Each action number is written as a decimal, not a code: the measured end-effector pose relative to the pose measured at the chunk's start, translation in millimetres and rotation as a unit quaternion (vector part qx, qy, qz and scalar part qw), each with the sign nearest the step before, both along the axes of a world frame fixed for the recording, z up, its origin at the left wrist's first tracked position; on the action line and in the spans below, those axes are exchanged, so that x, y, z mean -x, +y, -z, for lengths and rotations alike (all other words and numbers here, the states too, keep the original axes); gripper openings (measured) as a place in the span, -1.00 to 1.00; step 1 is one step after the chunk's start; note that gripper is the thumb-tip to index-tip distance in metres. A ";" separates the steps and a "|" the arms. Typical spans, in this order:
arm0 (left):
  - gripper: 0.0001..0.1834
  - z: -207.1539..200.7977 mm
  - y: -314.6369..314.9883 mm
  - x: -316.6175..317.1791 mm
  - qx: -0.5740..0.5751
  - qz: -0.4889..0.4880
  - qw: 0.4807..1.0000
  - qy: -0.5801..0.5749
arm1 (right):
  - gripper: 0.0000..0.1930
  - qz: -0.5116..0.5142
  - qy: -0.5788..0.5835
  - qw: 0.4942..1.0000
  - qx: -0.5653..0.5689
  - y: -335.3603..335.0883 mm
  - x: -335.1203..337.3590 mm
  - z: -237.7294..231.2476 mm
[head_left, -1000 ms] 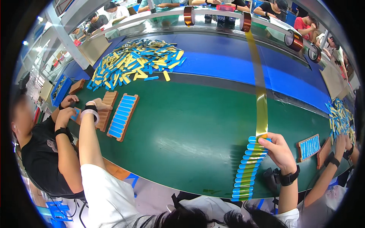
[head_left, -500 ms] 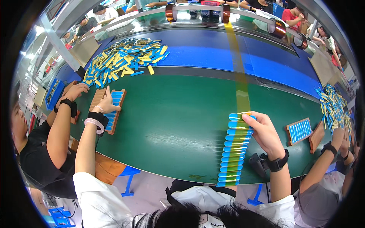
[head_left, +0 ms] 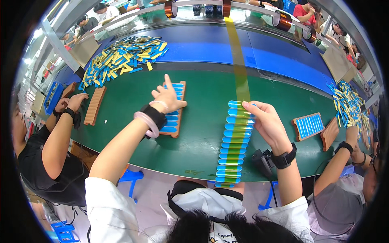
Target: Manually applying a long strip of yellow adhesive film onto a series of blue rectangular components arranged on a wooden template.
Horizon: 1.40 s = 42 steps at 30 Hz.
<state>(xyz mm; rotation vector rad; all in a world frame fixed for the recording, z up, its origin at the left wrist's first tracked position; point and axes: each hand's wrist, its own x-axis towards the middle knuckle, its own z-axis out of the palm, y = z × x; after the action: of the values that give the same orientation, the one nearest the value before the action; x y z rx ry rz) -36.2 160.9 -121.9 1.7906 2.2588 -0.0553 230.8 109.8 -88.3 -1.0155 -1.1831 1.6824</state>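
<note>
My left hand (head_left: pixel 166 98) spans a brown grooved tray (head_left: pixel 180 123), its thumb on the right edge and index finger stretched out past the front. Blue rounded strips (head_left: pixel 170 124) lie side by side in the tray's grooves. Between the thumb and fingers of my right hand (head_left: pixel 265 121) is the top end of a taped row of blue strips (head_left: pixel 232 156). Amber tape (head_left: pixel 242 87) runs down the middle of that row and continues up to a roll at the back. The row's lower end hangs past the table's near edge.
A heap of blue and yellow strips (head_left: pixel 121 56) lies back left, another (head_left: pixel 346 103) at right. An unfilled grooved tray (head_left: pixel 95 106) stands left; a filled one (head_left: pixel 308 126) and another tray (head_left: pixel 330 134) sit right. Tape rolls (head_left: pixel 282 21) hang on a bar. Co-workers flank me.
My left hand has slid the filled tray rightward, away from the unfilled tray, toward the taped row. My right hand still pinches the row. The whole view has shifted slightly.
</note>
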 end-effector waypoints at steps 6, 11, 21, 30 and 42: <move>0.19 -17.8 -25.1 -2.8 -0.077 0.021 0.993 -0.091 | -0.80 0.023 -0.015 0.999 -0.041 -7.9 12.6 -3.3; 0.10 -16.4 -109.4 29.2 -0.010 0.090 0.982 -0.163 | -0.80 0.074 0.012 0.996 -0.050 -30.5 22.6 -6.3; -0.52 16.1 -127.7 25.4 -0.225 0.143 0.950 -0.162 | -0.84 0.035 -0.158 0.987 -0.009 -165.0 27.3 36.2; -0.56 -4.4 -162.0 -9.9 -0.165 0.133 0.954 -0.210 | -0.84 0.013 -0.046 0.999 0.025 -183.9 26.9 56.3; -0.38 3.4 -223.0 -69.5 -0.117 0.145 0.948 -0.259 | -0.78 0.090 -0.009 0.993 0.077 -181.0 33.6 49.8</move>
<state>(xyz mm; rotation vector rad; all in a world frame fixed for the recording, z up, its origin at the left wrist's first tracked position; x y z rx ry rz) 33.4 -62.2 -125.2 1.9518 1.6781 0.5818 197.2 -71.2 -138.2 -1.1969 -0.9531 1.6429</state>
